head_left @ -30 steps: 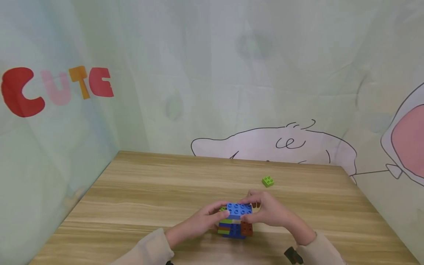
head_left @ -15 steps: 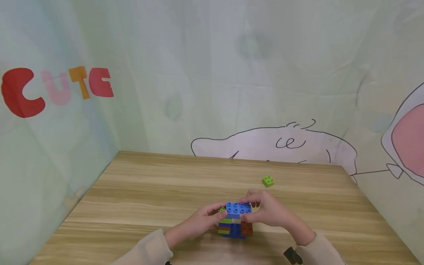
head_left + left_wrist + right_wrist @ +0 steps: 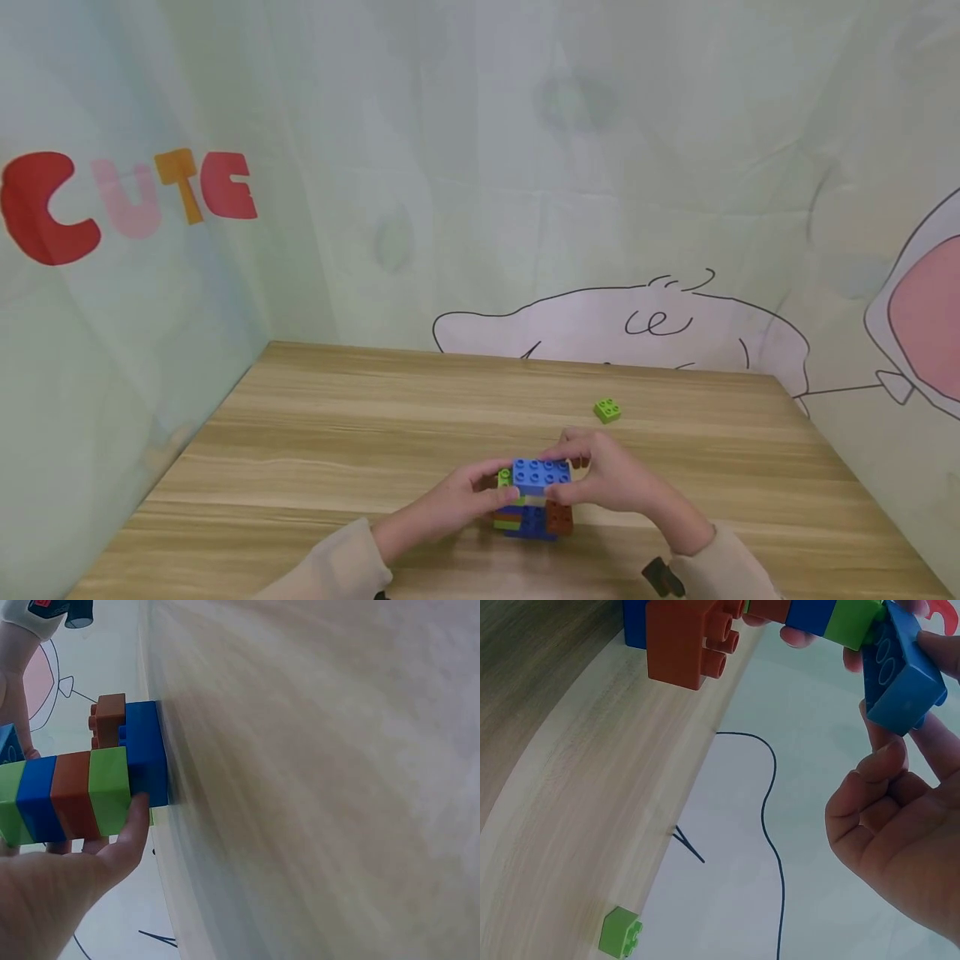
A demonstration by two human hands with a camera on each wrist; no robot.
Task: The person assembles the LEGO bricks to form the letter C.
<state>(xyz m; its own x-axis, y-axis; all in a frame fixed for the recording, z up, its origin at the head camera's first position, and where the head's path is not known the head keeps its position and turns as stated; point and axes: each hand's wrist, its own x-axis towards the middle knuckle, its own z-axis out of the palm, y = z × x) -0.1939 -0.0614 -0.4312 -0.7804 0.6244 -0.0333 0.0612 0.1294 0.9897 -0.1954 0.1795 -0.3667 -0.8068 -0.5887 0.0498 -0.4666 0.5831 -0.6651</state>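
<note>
A stack of green, blue and brown toy building bricks (image 3: 73, 795) rises from one end of a blue base brick (image 3: 148, 754). At the base's other end sits a brown brick (image 3: 559, 517). My left hand (image 3: 457, 502) holds the stack from the left, its thumb in front and other fingers behind. A bright blue eight-stud brick (image 3: 542, 473) is pinched between the thumb and fingers of my right hand (image 3: 613, 477). In the right wrist view this blue brick (image 3: 906, 679) is tilted, with part of its hollow underside showing, against the green brick (image 3: 850, 622) at the stack's top.
A loose green four-stud brick (image 3: 607, 410) lies on the wooden table (image 3: 360, 417), beyond my right hand. Behind the table hangs a pale printed curtain (image 3: 480, 183), and it runs along the left and right sides too.
My left thumb has slid slightly lower, and more of the top green brick's studs show. The blue brick has shifted only slightly. My right hand looks nearly still.
</note>
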